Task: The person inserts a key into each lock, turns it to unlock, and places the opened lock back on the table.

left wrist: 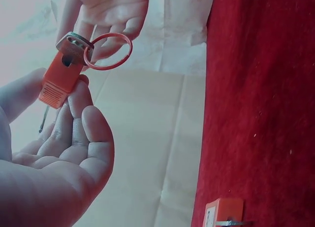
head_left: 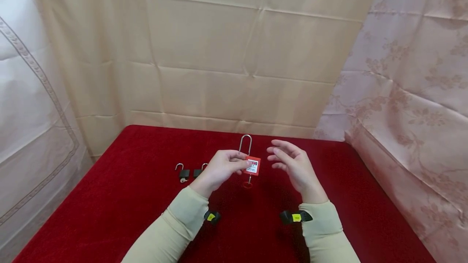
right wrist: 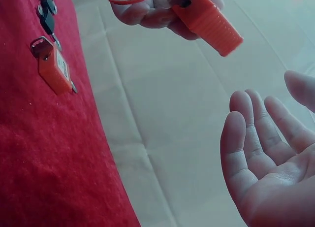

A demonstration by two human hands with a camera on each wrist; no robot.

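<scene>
My left hand (head_left: 221,167) pinches a red padlock (head_left: 253,169) by its side, thumb over the white label. The padlock's long metal shackle (head_left: 246,136) points up; whether its ends are latched cannot be told. A key sits in the underside, with a red ring (left wrist: 110,35) hanging from it. To the right of the padlock, my right hand (head_left: 297,167) is held in the air, fingers loosely bent and apart from it. In the right wrist view, that palm holds nothing.
Two black padlocks (head_left: 185,173) with raised shackles lie on the red cloth (head_left: 146,214) left of my left hand; one shows a key. Another red padlock (right wrist: 55,74) with a key lies on the cloth, seen in the wrist views. Curtains (head_left: 219,52) hang behind and at both sides.
</scene>
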